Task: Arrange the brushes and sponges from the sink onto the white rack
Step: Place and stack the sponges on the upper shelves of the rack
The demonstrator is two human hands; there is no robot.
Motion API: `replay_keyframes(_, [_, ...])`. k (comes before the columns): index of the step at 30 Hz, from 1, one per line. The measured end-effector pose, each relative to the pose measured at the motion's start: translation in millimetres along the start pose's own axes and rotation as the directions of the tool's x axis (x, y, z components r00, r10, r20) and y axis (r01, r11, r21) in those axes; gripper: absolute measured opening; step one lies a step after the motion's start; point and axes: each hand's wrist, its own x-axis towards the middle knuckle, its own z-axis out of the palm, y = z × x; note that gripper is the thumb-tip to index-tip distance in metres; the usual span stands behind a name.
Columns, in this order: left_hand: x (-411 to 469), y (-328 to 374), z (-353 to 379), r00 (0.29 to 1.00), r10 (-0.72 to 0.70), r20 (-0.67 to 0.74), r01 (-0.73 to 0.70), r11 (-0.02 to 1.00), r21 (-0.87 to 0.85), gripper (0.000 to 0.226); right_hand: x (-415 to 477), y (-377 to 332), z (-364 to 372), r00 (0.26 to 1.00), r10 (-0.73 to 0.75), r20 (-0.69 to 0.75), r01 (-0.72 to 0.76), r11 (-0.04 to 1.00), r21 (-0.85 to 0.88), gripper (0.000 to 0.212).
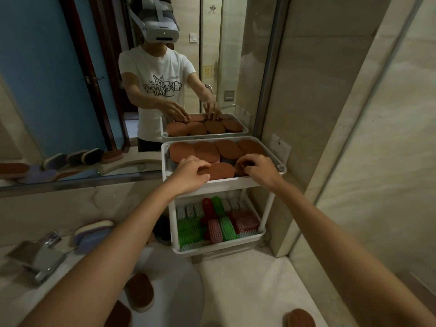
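Sponges (205, 151) with brown tops are packed flat in the top tray (282, 169) of the white rack (267, 208). Four are laid in the back row, touching or overlapping, and more are set in front. The left hand (192, 172) is curled over the left end of the front sponge (220, 171), fingers bent down on its edge. The right hand (257, 167) is pinched on the corner sponge (241, 169), a darker one at the tray's front right, just beside the front sponge. Both hands are held over the tray's front edge, near each other but apart.

The lower tray (236, 244) is filled with brushes (226, 228) in green, red and pink, packed tight, many with bristles showing. A red and a green handle are seen toward the back.

The rack is stood on the counter (247, 291), against the mirror (59, 90) and beside the wall on the right. The sink (179, 279) is seen at lower left, with two sink sponges (139, 291) lying in it. A purple sponge (92, 234) is propped near the faucet (40, 258). A loose sponge (300, 318) is cut off by the bottom edge. The top tray and both hands are repeated in the mirror.
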Motion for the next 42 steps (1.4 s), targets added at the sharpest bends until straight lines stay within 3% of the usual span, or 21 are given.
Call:
replay_keyframes(3, [-4,1,1,0.998,0.024,-0.065,-0.025,0.999,-0.020,0.038,-10,-6,5,0.998,-0.035,-0.051,0.037,0.998,0.041,0.037])
replay_keyframes(6, [-16,4,6,0.971,0.069,-0.227,-0.091,0.992,-0.086,0.030,-30,-12,13,0.969,-0.107,-0.224,0.125,0.990,0.067,0.034])
replay_keyframes(11, [-61,12,28,0.831,0.166,-0.531,-0.307,0.933,-0.189,0.022,-91,-26,50,0.821,-0.186,-0.539,0.241,0.970,0.033,0.041])
replay_keyframes(14, [-94,4,56,0.821,0.104,-0.562,-0.329,0.890,-0.317,0.023,-138,-27,92,0.872,-0.137,-0.471,0.182,0.982,0.052,0.038])
replay_keyframes(16, [-115,-10,84,0.877,0.005,-0.481,-0.233,0.879,-0.416,0.020,-173,-20,121,0.965,-0.019,-0.260,0.041,0.996,0.079,0.034])
replay_keyframes(18, [-138,-27,116,0.948,-0.122,-0.294,-0.043,0.866,-0.498,0.018,-210,-5,147,0.984,0.177,-0.020,-0.177,0.984,0.014,0.042])
replay_keyframes(20, [-162,-44,148,0.967,-0.245,-0.074,0.175,0.842,-0.510,0.019,-245,11,168,0.911,0.354,0.212,-0.325,0.932,-0.160,0.058])
replay_keyframes(23, [-196,-64,187,0.910,-0.382,0.158,0.411,0.795,-0.446,0.024,-285,21,190,0.721,0.510,0.470,-0.362,0.855,-0.372,0.079])
replay_keyframes(25, [-213,-73,204,0.873,-0.398,0.280,0.483,0.778,-0.401,0.027,-301,24,200,0.693,0.559,0.456,-0.386,0.821,-0.420,0.075])
replay_keyframes(29, [-231,-78,221,0.799,-0.391,0.456,0.570,0.735,-0.367,0.034,-310,23,208,0.779,0.531,0.333,-0.400,0.830,-0.389,0.058])
replay_keyframes(33, [-230,-72,225,0.752,-0.363,0.551,0.647,0.569,-0.508,0.046,-299,15,204,0.880,0.423,0.216,-0.402,0.905,-0.139,0.055])
replay_keyframes(35, [-222,-66,223,0.738,-0.392,0.549,0.675,0.450,-0.585,0.050,-291,12,196,0.908,0.359,0.217,-0.366,0.931,-0.012,0.053])
replay_keyframes(37, [-214,-59,218,0.748,-0.430,0.506,0.660,0.402,-0.635,0.049,-287,18,187,0.917,0.322,0.235,-0.345,0.936,0.066,0.051])
replay_keyframes(38, [-209,-56,217,0.759,-0.447,0.474,0.644,0.406,-0.648,0.046,-285,24,183,0.918,0.335,0.213,-0.362,0.927,0.098,0.049])
replay_keyframes(40, [-202,-51,210,0.773,-0.470,0.427,0.624,0.436,-0.649,0.036,-285,43,174,0.894,0.448,0.031,-0.449,0.890,0.085,0.046])
replay_keyframes(42, [-198,-45,203,0.789,-0.468,0.398,0.604,0.479,-0.636,0.029,-288,70,166,0.769,0.616,-0.172,-0.631,0.775,-0.046,0.046])
